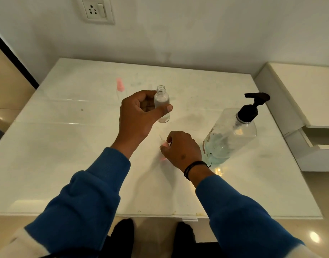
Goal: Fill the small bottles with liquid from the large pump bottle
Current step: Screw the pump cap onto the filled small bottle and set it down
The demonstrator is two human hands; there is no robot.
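A: Count first. How many small bottles did you have out?

B: One that you could be sure of: the small bottle [161, 105], clear, uncapped, upright. Your left hand [139, 116] held it above the middle of the table [67, 131], thumb across the front, fingers curled behind.

A: And the pink things?

B: Two. One pink piece [120, 85] lay alone toward the far edge, left of centre, blurred, with a thin clear stem trailing from it. The other, a pink cap [164, 145], sat pinched in your right hand [182, 148], which was low over the table toward the near edge. A thin clear tube ran up from it. Whether either was a sprayer top, I couldn't tell.

A: Large bottles?

B: One. The large pump bottle [228, 136] stood near the right edge, just beside your right hand, clear body, black pump head, a low pool of liquid in the base.

A: Any writing?

B: None legible. The pump bottle bore only torn scraps of a label. One wall socket [94, 9] sat above the far edge, unmarked.

A: Anything on you?

B: One black wrist cord [194, 167], right wrist.
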